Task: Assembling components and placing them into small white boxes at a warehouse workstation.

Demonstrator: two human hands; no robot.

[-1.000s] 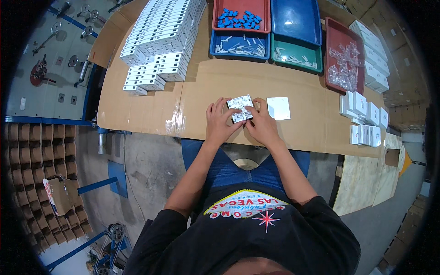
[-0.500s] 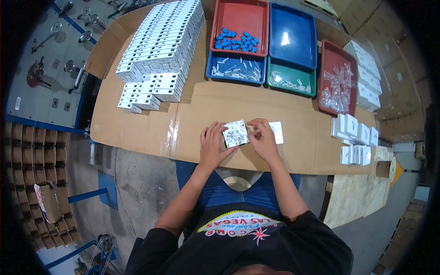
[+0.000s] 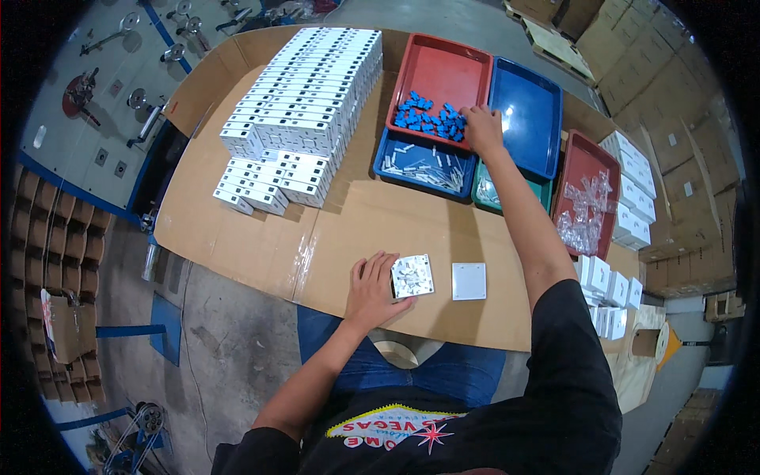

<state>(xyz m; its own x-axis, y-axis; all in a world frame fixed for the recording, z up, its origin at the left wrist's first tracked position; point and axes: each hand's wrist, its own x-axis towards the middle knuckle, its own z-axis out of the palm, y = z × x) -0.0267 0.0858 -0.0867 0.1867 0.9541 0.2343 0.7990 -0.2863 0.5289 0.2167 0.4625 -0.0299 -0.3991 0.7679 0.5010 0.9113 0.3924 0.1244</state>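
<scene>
While the fingers of the left hand (image 3: 372, 290) hold a white housing (image 3: 413, 276) by its left side near the surface's (image 3: 372, 222) front edge, those of the right hand (image 3: 482, 130) reach the blue pieces (image 3: 427, 116) in a red tray (image 3: 451, 62) toward the far edge; whether they grip one cannot be told. Right of the housing lies a white plate (image 3: 469, 282).

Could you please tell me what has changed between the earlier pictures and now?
The right hand has let go of the white box and moved forward and to the right, to the blue parts at the red tray's right edge; whether it grips one, I cannot tell. The left hand still holds the box, and the white plate still lies to its right.
</scene>
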